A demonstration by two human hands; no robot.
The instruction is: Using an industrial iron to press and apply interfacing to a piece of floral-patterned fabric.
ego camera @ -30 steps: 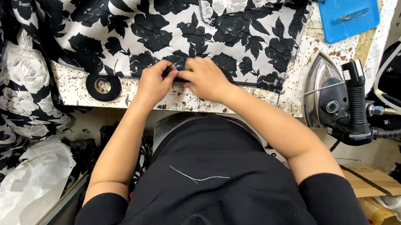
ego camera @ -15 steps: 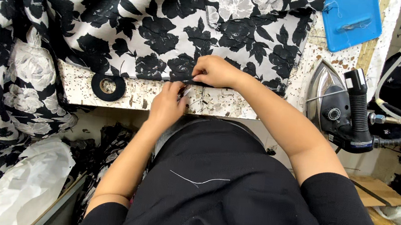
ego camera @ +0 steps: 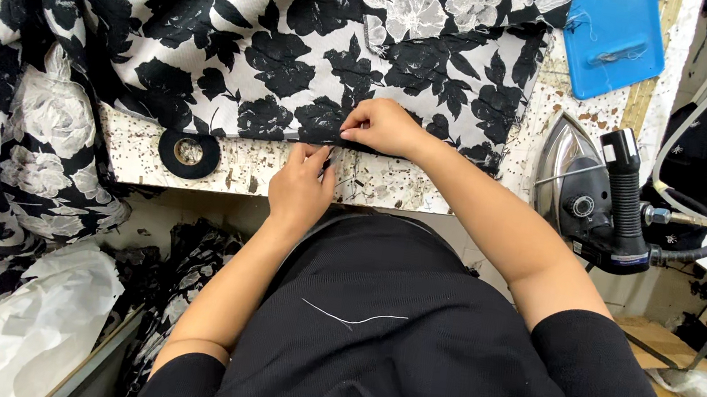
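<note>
A black and white flowered fabric lies spread over a speckled ironing table. My right hand pinches the fabric's near hem between thumb and fingers. My left hand sits just below it at the table's front edge, fingertips touching the same hem, fingers curled. What lies between the left fingers is too small to tell.
A black tape roll lies on the table's front left. A steam iron with a hose stands at the right. A blue flat pad lies at the back right. More flowered fabric hangs left; white plastic lies below.
The view shifted, so the table sits lower in frame. My right hand stayed on the hem, and my left hand dropped slightly below it toward the table's front edge.
</note>
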